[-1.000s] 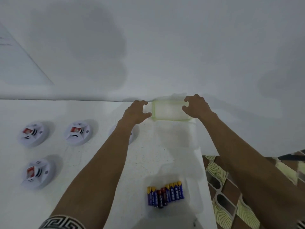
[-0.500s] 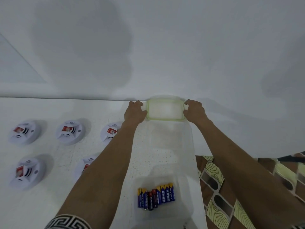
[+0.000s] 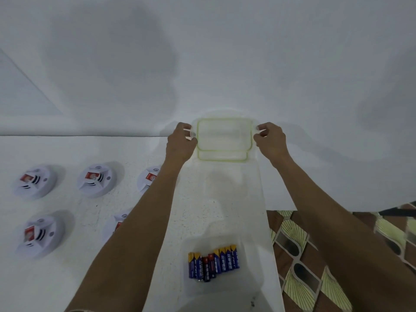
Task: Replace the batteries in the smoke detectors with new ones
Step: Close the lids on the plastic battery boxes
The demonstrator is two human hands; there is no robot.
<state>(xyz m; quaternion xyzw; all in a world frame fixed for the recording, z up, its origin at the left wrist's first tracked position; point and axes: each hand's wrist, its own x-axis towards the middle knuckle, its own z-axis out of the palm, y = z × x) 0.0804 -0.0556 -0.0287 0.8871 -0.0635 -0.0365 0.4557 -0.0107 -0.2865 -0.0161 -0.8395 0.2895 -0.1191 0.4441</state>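
Observation:
A clear lid with a green seal is lifted slightly off a clear container at the table's far edge by the wall. My left hand pinches the lid's left clip and my right hand pinches its right clip. Several blue and red batteries lie in a clear tray near me. White round smoke detectors sit on the left: one, another, a third partly behind my left arm, and a front one.
The white table ends at a right edge around x 1200; beyond it lies a patterned floor. A white wall rises behind the container. One more detector is mostly hidden by my left forearm.
Both hands shifted from the container's sides to the lid's clips, and the lid has come up, showing the container's green rim below it.

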